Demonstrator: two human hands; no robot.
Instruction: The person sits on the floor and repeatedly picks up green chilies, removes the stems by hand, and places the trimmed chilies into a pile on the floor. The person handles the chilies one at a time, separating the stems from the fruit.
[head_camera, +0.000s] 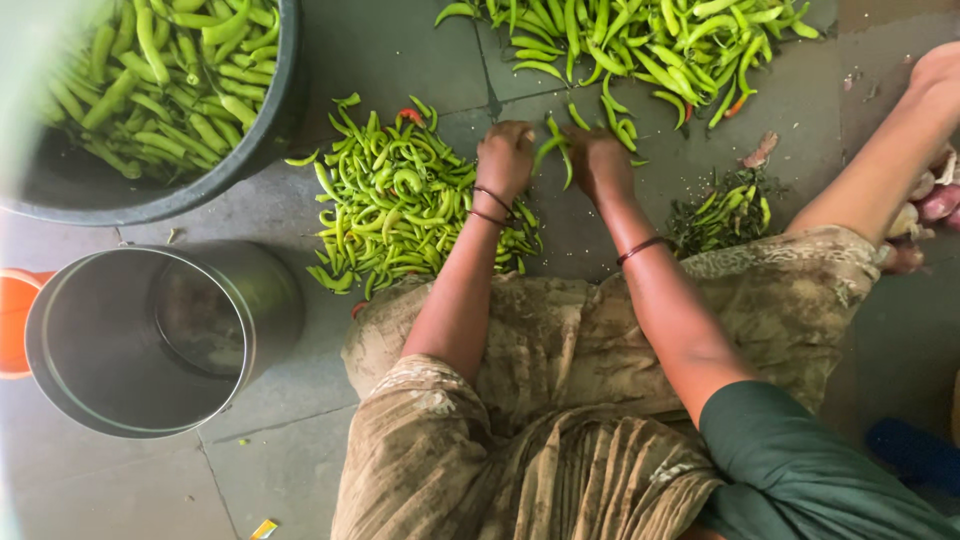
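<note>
The person is sitting on the floor (400, 50), working through green chillies with both hands out in front of the knees. The left hand (505, 158) is resting with its grip curled together at the right edge of the near heap (395, 205), though I cannot tell whether it is clamped on anything. The right hand (597, 162) is pinching a chilli (552, 148) held between the two hands, grip closed on it.

By the look of it, the work is well under way but far from over. The far heap (640, 45) is lying well apart from the hands and is still large. Right of the right hand, a small dark pile of stalks (725, 212) is building up, which I take to be the trimmings. The black tub (270, 120) at far left is already holding plenty of chillies, while the steel pot (150, 335) at near left is standing empty.
</note>
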